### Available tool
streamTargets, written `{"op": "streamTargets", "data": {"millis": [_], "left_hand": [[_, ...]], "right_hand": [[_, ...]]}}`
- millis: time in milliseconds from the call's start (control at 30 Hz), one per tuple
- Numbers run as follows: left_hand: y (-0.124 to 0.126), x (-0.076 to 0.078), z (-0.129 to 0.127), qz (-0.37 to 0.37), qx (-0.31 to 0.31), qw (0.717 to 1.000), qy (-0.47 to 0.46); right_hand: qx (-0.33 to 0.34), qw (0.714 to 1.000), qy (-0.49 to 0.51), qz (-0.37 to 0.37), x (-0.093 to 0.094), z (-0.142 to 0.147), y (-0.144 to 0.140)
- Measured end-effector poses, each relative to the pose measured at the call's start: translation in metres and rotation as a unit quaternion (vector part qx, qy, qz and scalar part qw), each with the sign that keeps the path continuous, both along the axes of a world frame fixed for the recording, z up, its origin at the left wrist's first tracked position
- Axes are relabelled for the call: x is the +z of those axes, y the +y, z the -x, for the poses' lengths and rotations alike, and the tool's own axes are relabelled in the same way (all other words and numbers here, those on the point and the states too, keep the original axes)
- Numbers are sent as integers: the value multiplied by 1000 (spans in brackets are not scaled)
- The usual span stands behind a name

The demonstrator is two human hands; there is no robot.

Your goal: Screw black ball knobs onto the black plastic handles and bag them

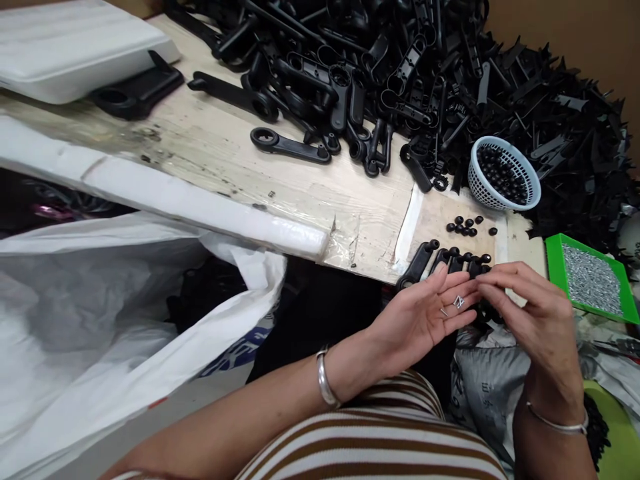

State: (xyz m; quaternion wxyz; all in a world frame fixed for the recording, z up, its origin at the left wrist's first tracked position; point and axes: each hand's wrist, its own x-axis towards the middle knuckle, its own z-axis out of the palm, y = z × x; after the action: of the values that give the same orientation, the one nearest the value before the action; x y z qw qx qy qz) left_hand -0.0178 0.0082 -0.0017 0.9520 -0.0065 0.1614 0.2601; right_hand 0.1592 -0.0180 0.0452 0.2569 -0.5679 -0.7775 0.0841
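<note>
My left hand (425, 313) is palm up with its fingers stretched out, and several small silvery screws (459, 302) lie loose on it. The thumb and fingers of my right hand (535, 307) are pinched together by the left fingertips. What the pinch holds, if anything, is too small or hidden to make out. Just beyond the hands, several black plastic crank-like arms (419, 262) lie side by side at the table's edge, with round knobs at their far ends. Loose black balls (465, 231) rest on the board behind them.
A pale blue basket (477, 181) of black balls stands behind. To the right is a green tray (556, 263) of screws. Black plastic parts (340, 87) are heaped at the back. A white sack (125, 287) hangs open at left, below the foam-edged table (370, 200).
</note>
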Motion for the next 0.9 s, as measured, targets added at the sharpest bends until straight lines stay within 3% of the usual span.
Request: {"op": "streamTargets", "data": {"millis": [100, 233, 767, 900], "left_hand": [[0, 4, -1, 10, 8, 1000, 21], [-1, 7, -2, 18, 13, 999, 34], [-1, 2, -2, 1, 3, 1000, 16], [-1, -1, -1, 5, 12, 1000, 4]], "right_hand": [[28, 999, -17, 20, -2, 7, -16], [12, 998, -54, -10, -11, 12, -26], [2, 999, 34, 32, -9, 7, -27], [-30, 999, 26, -5, -2, 6, -19]]}}
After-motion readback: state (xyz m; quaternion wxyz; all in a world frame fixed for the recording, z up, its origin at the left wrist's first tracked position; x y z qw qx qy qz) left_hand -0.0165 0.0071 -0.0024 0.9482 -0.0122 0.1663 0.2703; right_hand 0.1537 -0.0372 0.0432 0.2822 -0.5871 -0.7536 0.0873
